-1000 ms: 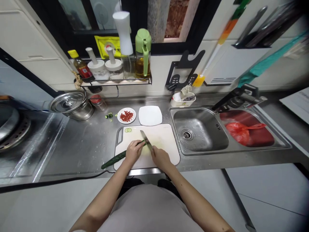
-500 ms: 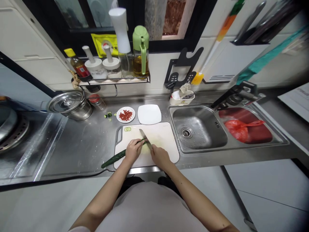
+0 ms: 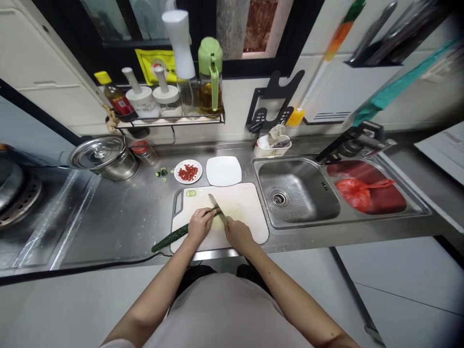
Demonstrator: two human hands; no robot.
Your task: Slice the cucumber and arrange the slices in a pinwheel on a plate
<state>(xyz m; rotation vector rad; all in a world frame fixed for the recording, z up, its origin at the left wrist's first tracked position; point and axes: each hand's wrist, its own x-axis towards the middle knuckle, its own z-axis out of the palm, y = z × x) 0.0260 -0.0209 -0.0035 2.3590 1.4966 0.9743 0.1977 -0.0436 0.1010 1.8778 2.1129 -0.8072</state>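
Take the clock from the middle of the white rectangular cutting board with a grey rim (image 3: 250,208), 12 o'clock being toward the wall. Your left hand (image 3: 200,226), just left of that middle, has its fingers closed over the long dark-green cucumber (image 3: 170,239). The cucumber runs slantwise beneath that hand, its far end sticking out past the board at 8 o'clock, over the brushed stainless-steel counter (image 3: 119,212). Your right hand (image 3: 239,236), at 4 o'clock and close to the middle, has its fingers wrapped around the handle of the knife with a narrow metal blade (image 3: 213,200). Its tip points toward 11 o'clock, and the blade crosses the cucumber's inner end just beside your left fingertips; you cannot tell whether it is biting in.

On the board, between 10 and 11 o'clock, lie thin round pale-green slices (image 3: 190,193). Beyond the board at 12 stands the white square plate with rounded corners (image 3: 224,171). At 11 is the small round white plate (image 3: 176,174) bearing chopped red pieces (image 3: 187,172), with small dark-green scraps (image 3: 164,171) beside it on the counter, near 10. The stainless-steel sink basin (image 3: 304,193) opens between 2 and 3.
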